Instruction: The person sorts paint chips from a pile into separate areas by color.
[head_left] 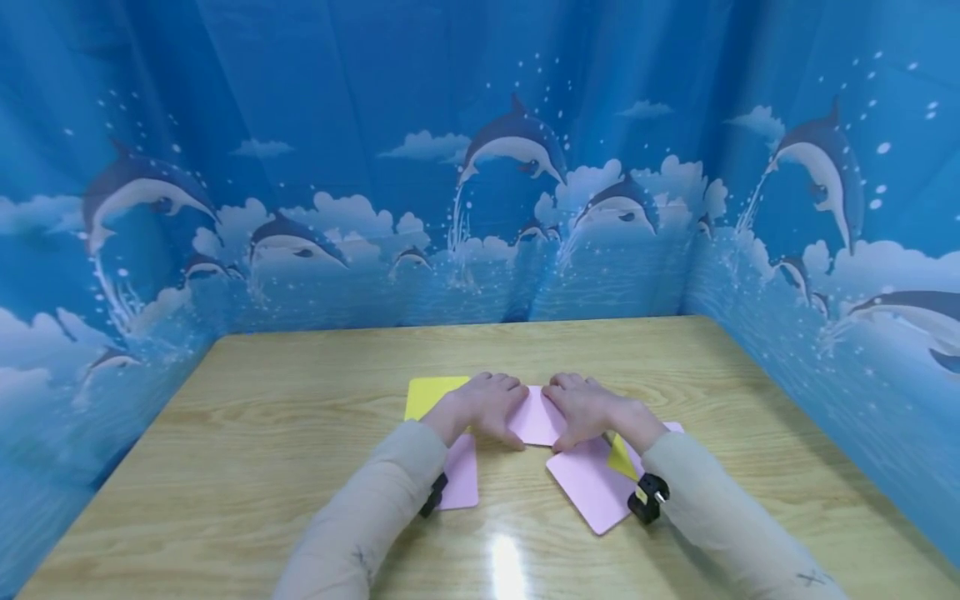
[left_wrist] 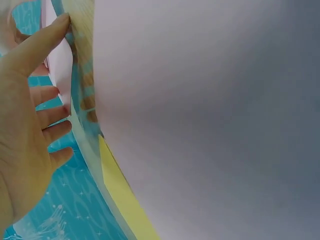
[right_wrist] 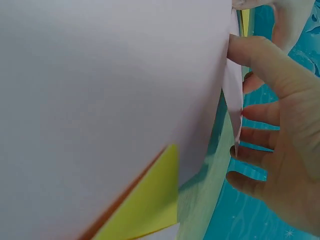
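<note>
A pink card (head_left: 536, 417) lies between my two hands near the middle of the table. My left hand (head_left: 491, 408) holds its left side, with thumb towards me and fingertips at the far part. On the opposite side, my right hand (head_left: 585, 410) grips the card in the same way, thumb at the near right corner. In the left wrist view the fingertips meet the edge of this pink card (left_wrist: 62, 70). The right wrist view has the card (right_wrist: 232, 85) between thumb and fingertips, its edge seen from the side.
A yellow card (head_left: 433, 395) and another pink card (head_left: 461, 475) lie by my left wrist. Under my right wrist are a tilted pink card (head_left: 592, 483) and a partly covered yellow piece (head_left: 621, 458). A blue dolphin curtain (head_left: 360, 167) borders the wooden table (head_left: 300, 392).
</note>
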